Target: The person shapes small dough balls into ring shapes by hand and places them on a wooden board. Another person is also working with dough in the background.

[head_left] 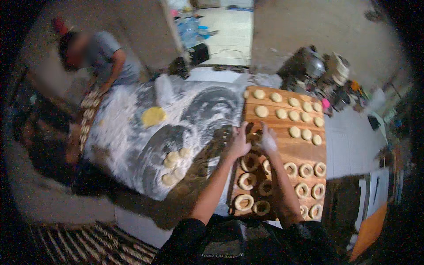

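Over the left side of a wooden board, my left hand and my right hand face each other. Between them is a dough ring, dark in shadow, and the fingers of both hands are closed about its sides. Blur and shade hide where the fingertips end. Closer to me, more dough rings lie in rows, some beneath my right forearm. Round, flat dough discs sit in rows on the board's far half.
Left of the board, the floured table holds a small cluster of dough discs and a yellow dough sheet. A co-worker bends over a tray of dough pieces at the far left. Metal pots stand behind the board.
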Available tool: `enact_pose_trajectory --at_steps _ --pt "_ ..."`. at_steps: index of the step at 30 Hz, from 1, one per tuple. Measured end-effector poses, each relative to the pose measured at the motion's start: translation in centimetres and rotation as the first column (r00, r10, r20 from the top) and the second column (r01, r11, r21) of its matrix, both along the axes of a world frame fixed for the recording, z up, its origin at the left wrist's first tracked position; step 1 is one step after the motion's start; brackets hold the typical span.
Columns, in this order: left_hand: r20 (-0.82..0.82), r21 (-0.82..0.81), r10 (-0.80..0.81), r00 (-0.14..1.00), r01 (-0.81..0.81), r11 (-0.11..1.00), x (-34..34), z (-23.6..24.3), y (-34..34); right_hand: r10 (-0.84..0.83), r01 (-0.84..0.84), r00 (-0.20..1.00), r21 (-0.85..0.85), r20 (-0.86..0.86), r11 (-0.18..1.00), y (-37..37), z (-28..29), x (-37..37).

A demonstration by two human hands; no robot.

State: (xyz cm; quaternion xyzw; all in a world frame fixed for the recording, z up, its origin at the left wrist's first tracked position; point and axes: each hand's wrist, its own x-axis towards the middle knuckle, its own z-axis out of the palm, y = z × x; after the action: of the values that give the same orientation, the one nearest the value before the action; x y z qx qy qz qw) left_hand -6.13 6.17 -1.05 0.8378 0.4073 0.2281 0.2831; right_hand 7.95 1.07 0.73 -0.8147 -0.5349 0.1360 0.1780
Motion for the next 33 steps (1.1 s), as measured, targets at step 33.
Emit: enact_pose_trajectory --at_steps 33 --pt "0.523 0.043 0.302 0.797 -0.378 0.925 -29.9 3.1 -2.8 0.424 -0.227 -0.053 0.424 -0.904 0.876 1.6 4.5 -29.6"
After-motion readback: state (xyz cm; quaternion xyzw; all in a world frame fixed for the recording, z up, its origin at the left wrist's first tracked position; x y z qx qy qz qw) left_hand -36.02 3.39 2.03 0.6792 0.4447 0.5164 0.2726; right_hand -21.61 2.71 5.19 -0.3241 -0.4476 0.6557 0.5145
